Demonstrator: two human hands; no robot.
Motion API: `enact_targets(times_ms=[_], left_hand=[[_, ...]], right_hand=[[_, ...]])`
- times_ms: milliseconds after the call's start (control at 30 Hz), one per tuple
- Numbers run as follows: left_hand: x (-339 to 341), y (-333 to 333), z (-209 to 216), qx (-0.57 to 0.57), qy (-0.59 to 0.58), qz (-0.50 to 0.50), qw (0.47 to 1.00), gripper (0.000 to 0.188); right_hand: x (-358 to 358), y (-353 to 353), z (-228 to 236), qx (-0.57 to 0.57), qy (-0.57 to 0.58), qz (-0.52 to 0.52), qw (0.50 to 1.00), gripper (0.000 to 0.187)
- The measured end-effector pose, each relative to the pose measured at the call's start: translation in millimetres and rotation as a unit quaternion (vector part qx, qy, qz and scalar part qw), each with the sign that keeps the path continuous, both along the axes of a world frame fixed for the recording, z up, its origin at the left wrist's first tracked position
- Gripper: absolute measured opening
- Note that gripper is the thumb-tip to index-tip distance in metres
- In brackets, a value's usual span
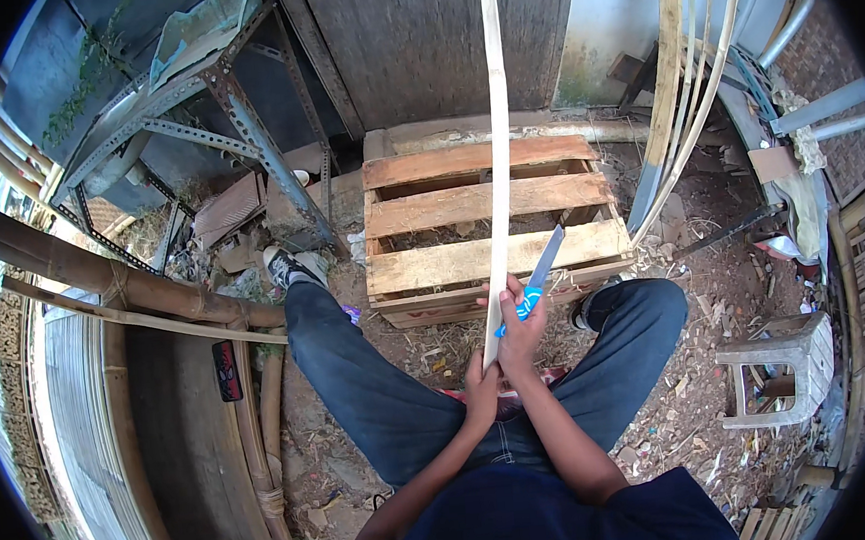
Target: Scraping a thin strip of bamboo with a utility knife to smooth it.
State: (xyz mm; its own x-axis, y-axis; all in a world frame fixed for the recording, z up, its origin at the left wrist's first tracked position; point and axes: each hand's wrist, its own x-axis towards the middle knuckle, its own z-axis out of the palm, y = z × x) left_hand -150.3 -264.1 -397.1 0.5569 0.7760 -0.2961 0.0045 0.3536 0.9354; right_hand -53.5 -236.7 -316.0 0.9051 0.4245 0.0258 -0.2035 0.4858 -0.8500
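Observation:
A long, pale bamboo strip point(498, 155) runs from between my knees up past the top of the head view. My left hand point(479, 395) is closed around its near end, low in front of my lap. Just above it, my right hand point(524, 342) grips a knife point(546, 259) by its blue and white handle. The blade points up and to the right, away from the strip. Some of the right hand's fingers lie against the strip or just behind it; exact contact is hidden.
A slatted wooden pallet point(488, 204) lies ahead, beneath the strip. Long strips point(684, 102) lean at the right, near a worn stool point(783, 374). A metal frame point(230, 94) stands far left. A dark phone-like object point(226, 371) rests on the bamboo structure point(120, 392).

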Motion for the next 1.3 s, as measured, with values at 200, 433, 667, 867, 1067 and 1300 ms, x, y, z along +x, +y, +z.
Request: enact_targets(times_ms=[200,433,667,867,1067,1300], left_hand=[[-32,13,28,-0.079,-0.01,-0.078,0.994,0.014],[-98,-1,37,-0.21,-0.045,-0.142,0.966,0.009],[-129,2,66,-0.325,0.0,-0.174,0.93,0.016],[-103,25,82,-0.384,0.006,-0.164,0.909,0.017],[-36,70,45,-0.484,-0.087,-0.192,0.849,0.018],[0,86,31,-0.399,-0.041,-0.219,0.889,0.017]], right_hand=[[-7,-16,-1,0.027,0.039,0.054,0.997,0.021],[-40,-56,-14,-0.015,0.136,0.126,0.983,0.029],[-57,-74,-24,-0.049,0.214,0.142,0.965,0.03],[-39,-59,-33,-0.08,0.213,0.116,0.967,0.029],[33,-26,-48,-0.152,0.113,0.106,0.976,0.02],[75,-46,-38,-0.4,-0.181,0.155,0.885,0.028]])
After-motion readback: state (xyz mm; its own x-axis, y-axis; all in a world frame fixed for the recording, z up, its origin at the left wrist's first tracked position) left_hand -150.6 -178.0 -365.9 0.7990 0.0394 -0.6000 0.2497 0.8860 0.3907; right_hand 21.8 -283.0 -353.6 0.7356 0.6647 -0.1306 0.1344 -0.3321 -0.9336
